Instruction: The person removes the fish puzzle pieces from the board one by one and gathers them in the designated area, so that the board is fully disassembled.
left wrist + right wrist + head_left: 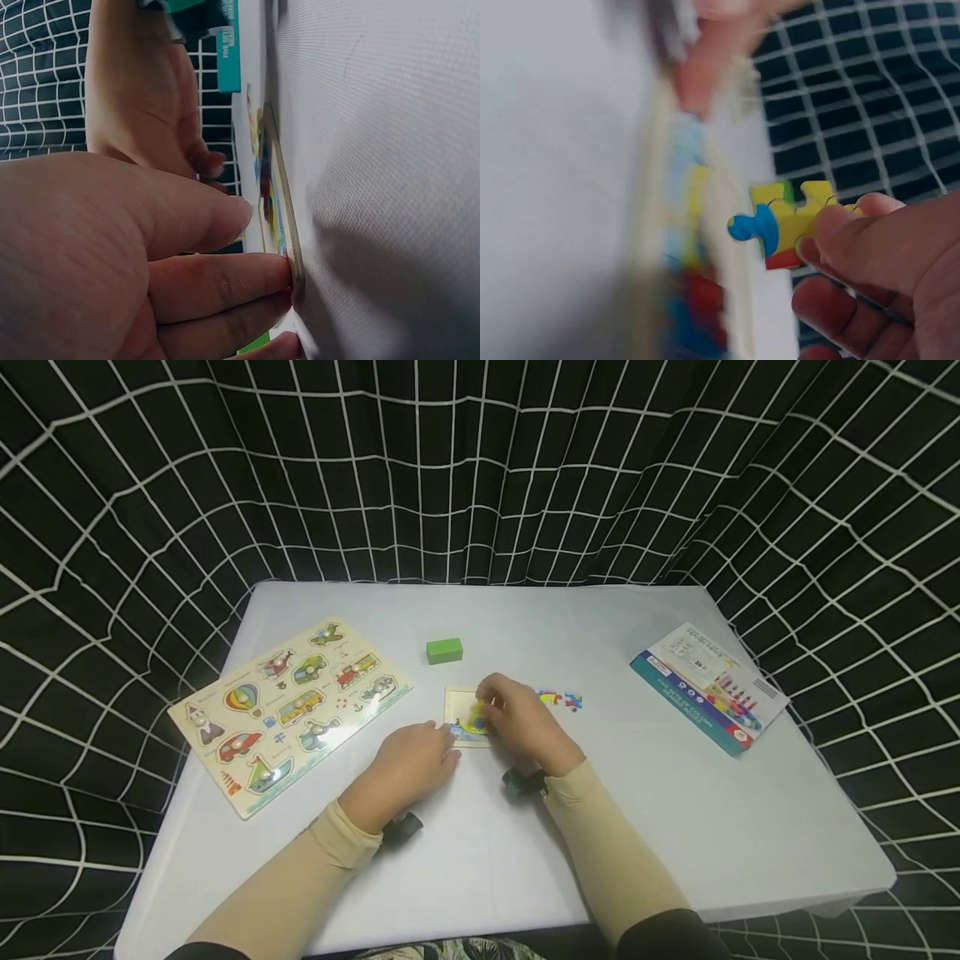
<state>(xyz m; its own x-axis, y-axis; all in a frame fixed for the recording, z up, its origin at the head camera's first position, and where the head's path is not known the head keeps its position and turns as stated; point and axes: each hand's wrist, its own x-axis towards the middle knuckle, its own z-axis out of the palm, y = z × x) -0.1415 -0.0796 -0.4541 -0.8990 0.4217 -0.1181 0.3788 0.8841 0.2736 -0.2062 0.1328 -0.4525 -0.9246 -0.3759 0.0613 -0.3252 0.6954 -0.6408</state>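
A small jigsaw tray (459, 700) with a pale wooden rim lies flat at the middle of the table, with colourful pieces along its near side. My left hand (416, 758) rests at its left edge, where straight fingertips (274, 274) touch the rim. Above the tray, my right hand (525, 720) pinches a jigsaw piece (799, 225) between thumb and fingers. That piece is mostly yellow, with a blue knob and a red corner, and is tilted clear of the tray. The right hand covers the tray's right part in the head view.
Loose jigsaw pieces (573, 702) lie just right of the right hand. A green block (445, 651) stands behind the tray. To the left is a large vehicle peg puzzle board (288, 710); at the right lies a flat toy box (708, 685). Black gridded curtains (465, 468) surround the table.
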